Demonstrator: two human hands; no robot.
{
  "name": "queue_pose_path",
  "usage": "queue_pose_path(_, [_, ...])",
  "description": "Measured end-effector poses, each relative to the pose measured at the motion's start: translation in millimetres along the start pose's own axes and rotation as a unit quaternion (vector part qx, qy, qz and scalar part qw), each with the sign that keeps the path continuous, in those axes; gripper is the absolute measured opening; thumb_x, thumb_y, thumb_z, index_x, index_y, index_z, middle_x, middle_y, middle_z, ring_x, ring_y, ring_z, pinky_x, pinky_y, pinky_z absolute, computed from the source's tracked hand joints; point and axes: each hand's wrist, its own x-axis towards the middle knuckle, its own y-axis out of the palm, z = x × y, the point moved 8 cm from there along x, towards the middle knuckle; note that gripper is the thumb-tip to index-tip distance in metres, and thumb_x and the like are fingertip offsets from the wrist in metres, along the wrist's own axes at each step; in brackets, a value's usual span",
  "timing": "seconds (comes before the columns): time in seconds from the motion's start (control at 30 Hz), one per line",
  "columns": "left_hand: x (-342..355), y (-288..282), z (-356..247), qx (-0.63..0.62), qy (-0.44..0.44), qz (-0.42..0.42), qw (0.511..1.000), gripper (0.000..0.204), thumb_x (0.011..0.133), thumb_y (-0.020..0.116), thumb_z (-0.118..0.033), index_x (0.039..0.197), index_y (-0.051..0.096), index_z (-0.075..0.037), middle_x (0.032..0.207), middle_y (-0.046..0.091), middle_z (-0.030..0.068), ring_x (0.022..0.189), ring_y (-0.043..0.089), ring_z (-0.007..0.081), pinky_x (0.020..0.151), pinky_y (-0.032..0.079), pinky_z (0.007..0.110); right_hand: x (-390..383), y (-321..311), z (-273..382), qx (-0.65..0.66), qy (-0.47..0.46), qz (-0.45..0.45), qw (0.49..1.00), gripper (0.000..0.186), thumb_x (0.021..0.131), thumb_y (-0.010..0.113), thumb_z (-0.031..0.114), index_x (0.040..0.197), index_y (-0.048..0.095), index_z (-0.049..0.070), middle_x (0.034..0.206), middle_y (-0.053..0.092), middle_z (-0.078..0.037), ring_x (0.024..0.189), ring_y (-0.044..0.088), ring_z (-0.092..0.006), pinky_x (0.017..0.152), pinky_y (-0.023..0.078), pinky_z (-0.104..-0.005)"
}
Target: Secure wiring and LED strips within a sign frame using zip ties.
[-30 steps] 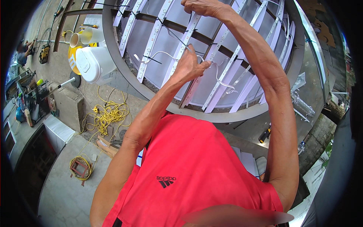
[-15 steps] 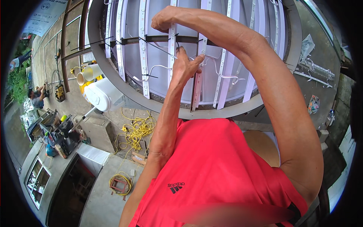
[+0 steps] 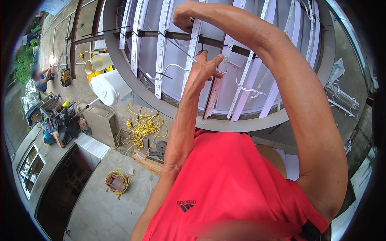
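Note:
A large round metal frame [image 3: 149, 94] holds a row of white strips with small LEDs, crossed by a dark metal bar [image 3: 210, 40]. My left hand [image 3: 204, 72] is over an LED strip [image 3: 194, 47], its fingers apart, with one fingertip at a short black cable tie [image 3: 202, 46] by the bar. Farther up, my right hand [image 3: 184, 17] bends down beside the same strip. Its fingers are curled and partly hidden, so what they grip cannot be made out. White wires [image 3: 240, 82] loop between the strips near my left hand. Another black cable tie [image 3: 164, 75] sticks out from a strip to the left.
Left of the frame stand a white bucket [image 3: 105, 87] and a cream tube [image 3: 95, 65]. Yellow cable [image 3: 141, 127] lies tangled on the concrete below, near a wound coil [image 3: 117, 182]. Farther left, a person [image 3: 41, 79] crouches by a bright spark. White scraps [image 3: 341, 100] lie at right.
The view has shifted, so the frame sits slightly farther right and higher. Both hands keep nearly the same place on the strips. A bright spark now shows by the crouching person.

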Motion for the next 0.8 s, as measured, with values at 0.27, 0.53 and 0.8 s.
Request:
queue_pose_path(0.27, [-31,-9,-4,-0.073,0.013,-0.010,0.997,0.081,0.084,0.068,-0.038,0.140,0.037,0.012,0.119,0.063,0.0248,0.079,0.072,0.0221,0.052,0.040,0.026,-35,-16,7,-0.011,-0.144,-0.129,0.981,0.026,0.063,0.068,0.005,0.087,0.077,0.009,0.094,0.072,-0.010,0.085,0.069,-0.0265,0.068,0.056,-0.0397])
queue_pose_path(0.53, [-63,-32,-12,-0.042,0.052,-0.026,0.997,0.053,0.088,0.064,-0.036,0.126,0.062,0.001,0.085,0.062,0.0071,0.062,0.048,0.0088,0.052,0.039,0.024,-66,-41,2,-0.029,0.031,-0.293,0.955,0.024,0.064,0.064,0.004,0.084,0.076,0.007,0.089,0.072,-0.013,0.081,0.068,-0.0304,0.066,0.054,-0.0406])
queue_pose_path(0.8, [-37,-52,-21,0.103,0.126,0.059,0.985,0.037,0.081,0.054,-0.002,0.114,0.072,-0.006,0.078,0.066,0.0027,0.062,0.048,0.0068,0.057,0.041,0.022,-100,-29,7,0.046,0.118,-0.384,0.915,0.022,0.064,0.059,0.002,0.080,0.075,0.005,0.084,0.071,-0.017,0.076,0.068,-0.0342,0.064,0.053,-0.0415])
